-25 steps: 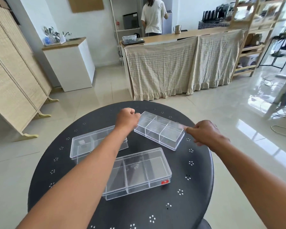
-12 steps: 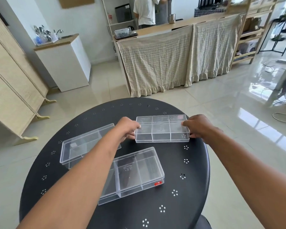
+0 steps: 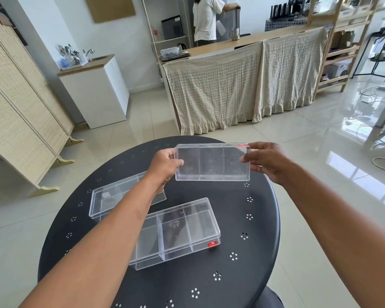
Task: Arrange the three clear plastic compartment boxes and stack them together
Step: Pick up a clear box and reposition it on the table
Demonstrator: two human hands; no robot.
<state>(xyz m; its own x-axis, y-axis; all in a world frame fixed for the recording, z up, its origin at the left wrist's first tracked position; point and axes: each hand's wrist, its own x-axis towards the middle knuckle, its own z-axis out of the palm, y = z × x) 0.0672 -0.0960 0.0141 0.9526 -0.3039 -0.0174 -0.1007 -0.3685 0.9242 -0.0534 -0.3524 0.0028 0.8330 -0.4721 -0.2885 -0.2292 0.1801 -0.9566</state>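
Both hands hold one clear box, the held box (image 3: 212,162), above the far part of the round black table (image 3: 249,258). The left hand (image 3: 165,168) pinches its left end, thumb on the near face and fingers curled behind. The right hand (image 3: 268,161) grips the right end, fingertips on the near face, thumb up by the top corner. The box is tilted up so its broad face turns toward the camera; its three compartments run side by side, and a small red tag shows at its top right edge. Its lower edge is clear of the table.

Two more boxes lie flat on the table. The near box (image 3: 178,232) sits around the table's middle, set askew, with a red label on its right end. The left box (image 3: 116,196) lies beyond it toward the table's left rim, partly hidden under the left forearm; whether the two touch cannot be told.

The table's right side and near rim are bare dark metal with small hole clusters. Past the table's far rim the tiled floor (image 3: 142,121) is open up to a cloth-draped counter (image 3: 242,90).
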